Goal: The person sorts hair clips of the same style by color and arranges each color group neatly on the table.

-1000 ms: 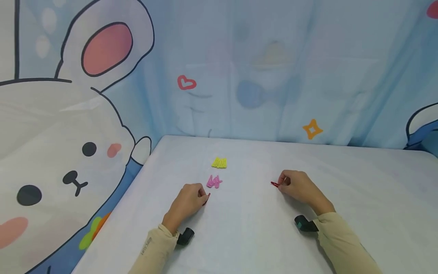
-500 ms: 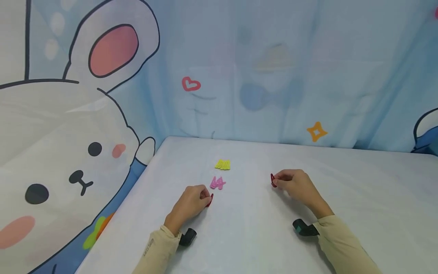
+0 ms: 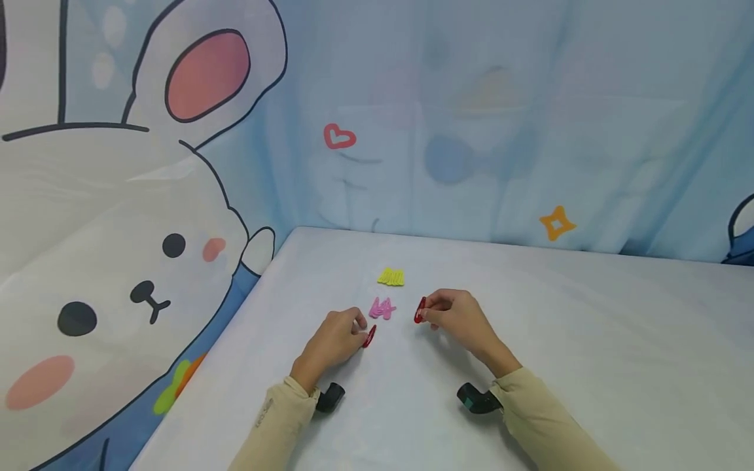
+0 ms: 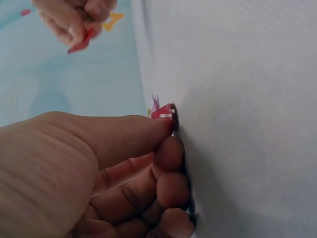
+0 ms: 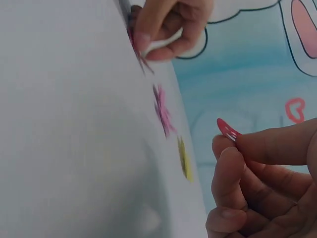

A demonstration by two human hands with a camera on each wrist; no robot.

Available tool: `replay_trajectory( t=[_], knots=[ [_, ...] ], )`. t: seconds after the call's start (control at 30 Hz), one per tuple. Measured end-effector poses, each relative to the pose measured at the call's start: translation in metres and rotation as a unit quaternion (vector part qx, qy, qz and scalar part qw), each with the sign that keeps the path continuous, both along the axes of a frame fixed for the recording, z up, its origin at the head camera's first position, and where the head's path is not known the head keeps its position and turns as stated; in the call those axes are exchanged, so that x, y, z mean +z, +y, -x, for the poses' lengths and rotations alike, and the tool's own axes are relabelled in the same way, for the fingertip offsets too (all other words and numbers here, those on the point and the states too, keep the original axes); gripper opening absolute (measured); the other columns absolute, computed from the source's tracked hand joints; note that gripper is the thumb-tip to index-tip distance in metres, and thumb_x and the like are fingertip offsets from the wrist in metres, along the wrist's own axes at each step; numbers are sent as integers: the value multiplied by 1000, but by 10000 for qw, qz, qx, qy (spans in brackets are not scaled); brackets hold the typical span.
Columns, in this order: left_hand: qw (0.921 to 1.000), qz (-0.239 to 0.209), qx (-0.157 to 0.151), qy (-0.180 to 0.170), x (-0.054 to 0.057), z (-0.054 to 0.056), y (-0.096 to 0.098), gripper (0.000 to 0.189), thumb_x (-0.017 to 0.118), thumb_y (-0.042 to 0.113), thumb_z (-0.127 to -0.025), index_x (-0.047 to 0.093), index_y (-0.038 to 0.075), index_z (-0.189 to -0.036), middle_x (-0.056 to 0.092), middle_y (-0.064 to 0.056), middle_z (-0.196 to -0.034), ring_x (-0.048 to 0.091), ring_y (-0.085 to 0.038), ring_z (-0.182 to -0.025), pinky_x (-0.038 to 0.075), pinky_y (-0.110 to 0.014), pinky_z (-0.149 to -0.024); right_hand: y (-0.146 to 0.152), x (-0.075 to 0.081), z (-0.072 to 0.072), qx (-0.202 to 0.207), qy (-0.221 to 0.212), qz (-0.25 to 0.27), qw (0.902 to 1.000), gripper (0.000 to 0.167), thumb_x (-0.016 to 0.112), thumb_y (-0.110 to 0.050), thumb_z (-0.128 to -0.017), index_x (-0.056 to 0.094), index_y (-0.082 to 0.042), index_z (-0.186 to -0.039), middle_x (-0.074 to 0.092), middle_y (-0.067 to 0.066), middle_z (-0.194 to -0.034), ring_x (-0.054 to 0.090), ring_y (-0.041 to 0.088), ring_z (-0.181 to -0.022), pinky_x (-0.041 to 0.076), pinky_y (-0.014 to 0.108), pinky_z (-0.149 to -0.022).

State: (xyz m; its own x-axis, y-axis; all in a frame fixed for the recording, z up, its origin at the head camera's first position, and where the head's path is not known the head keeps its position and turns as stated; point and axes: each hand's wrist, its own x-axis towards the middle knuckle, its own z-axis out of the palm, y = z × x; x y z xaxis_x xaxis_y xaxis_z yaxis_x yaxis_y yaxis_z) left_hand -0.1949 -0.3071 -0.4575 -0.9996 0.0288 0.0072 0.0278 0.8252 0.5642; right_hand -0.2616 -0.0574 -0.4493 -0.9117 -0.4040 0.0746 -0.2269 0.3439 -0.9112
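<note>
My left hand [image 3: 334, 341] is low over the white table, its thumb and fingers pinching a red snap hair clip [image 3: 370, 336]. Only one end of that clip [image 4: 166, 113] shows past the thumb in the left wrist view. To the right, my right hand [image 3: 462, 322] holds another red hair clip [image 3: 420, 310] above the table between thumb and fingertips. The right wrist view shows this clip's slotted metal body [image 5: 229, 131] tilted. Just beyond the left hand lies a small group of pink hair clips [image 3: 382, 308]. Farther back, several yellow hair clips [image 3: 391, 277] lie in a row.
The white-covered table [image 3: 589, 340] stretches widely to the right of the hands. Behind it hangs a blue curtain [image 3: 483, 176] printed with cartoon figures. A black wrist camera [image 3: 478, 399] sticks out from the right sleeve, and another [image 3: 331, 398] from the left.
My right hand has moved left with its red clip, ending close to the pink clips; the clip has turned more upright. The left hand has stayed nearly in place. The head view has shifted slightly.
</note>
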Motion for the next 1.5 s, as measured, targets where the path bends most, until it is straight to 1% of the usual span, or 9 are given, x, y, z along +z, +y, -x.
replay_trajectory(
  t=[0.17, 0.33, 0.5, 0.57, 0.77, 0.93, 1.07, 1.17, 1.5],
  knots=[
    [9999, -65, 132, 71, -4, 3, 4, 11, 73, 3, -96, 69, 6, -106, 64, -3, -82, 56, -17, -70, 47, -32, -63, -33, -5, 0, 129, -58, -271, 9995, 5, 71, -3, -98, 74, 1, -98, 72, 5, -84, 63, 19, -71, 49, 32, -67],
    [9994, -279, 181, 126, -6, 3, 5, 18, 74, 4, -97, 67, 3, -114, 61, -2, -75, 52, -14, -62, 41, -28, -56, -55, -12, -1, 367, 0, -657, 9972, 12, 72, -5, -97, 76, -3, -86, 64, 1, -72, 56, 16, -67, 44, 29, -62],
    [9993, -257, 191, 190, -8, 0, 6, 19, 74, 5, -97, 68, 3, -115, 61, 0, -73, 52, -13, -62, 41, -27, -55, -71, -17, -8, 177, -80, -852, 9962, 14, 75, -4, -94, 77, -3, -80, 60, -1, -68, 51, 15, -67, 40, 27, -61],
    [9992, -307, 167, 197, -8, -1, 6, 20, 74, 6, -97, 68, 3, -116, 61, 0, -73, 52, -13, -62, 40, -27, -56, -76, -17, -11, 107, 12, -933, 9956, 14, 76, -3, -93, 77, -3, -79, 60, -1, -67, 50, 15, -68, 39, 27, -60],
    [9973, -713, 143, 39, -8, 0, 6, 29, 72, 6, -97, 67, 2, -125, 62, 0, -72, 52, -13, -63, 40, -28, -59, -83, -21, -13, -93, 466, -1335, 9899, 15, 77, -6, -91, 76, -5, -75, 61, -3, -66, 53, 16, -69, 40, 31, -62],
    [9971, -722, 205, 82, -8, 1, 4, 24, 74, 6, -95, 68, 3, -118, 60, 0, -72, 51, -13, -62, 38, -27, -58, -83, -23, -14, -138, 818, -1607, 9835, 16, 78, -9, -90, 76, -7, -74, 63, -4, -66, 55, 17, -67, 43, 34, -62],
    [9981, -570, 165, 192, -8, 3, 4, 14, 76, 8, -95, 72, 4, -108, 58, 0, -73, 50, -12, -64, 39, -27, -58, -78, -21, -13, -38, 890, -1456, 9853, 22, 80, -6, -91, 72, -6, -70, 59, -3, -64, 52, 16, -64, 40, 30, -58],
    [9983, -504, 93, 266, -7, 6, 4, 11, 76, 9, -95, 73, 5, -105, 59, 0, -74, 51, -12, -66, 40, -27, -59, -76, -20, -11, 33, 942, -1405, 9856, 27, 79, -4, -91, 68, -6, -67, 56, -2, -62, 50, 15, -63, 37, 29, -57],
    [9973, -689, 254, 97, -7, 6, 7, 9, 73, 5, -95, 74, 6, -104, 59, 0, -71, 48, -12, -62, 38, -26, -56, -77, -24, -10, 67, 948, -1777, 9795, 35, 78, -8, -93, 61, -10, -63, 50, -3, -60, 46, 13, -59, 34, 27, -55]
  ],
)
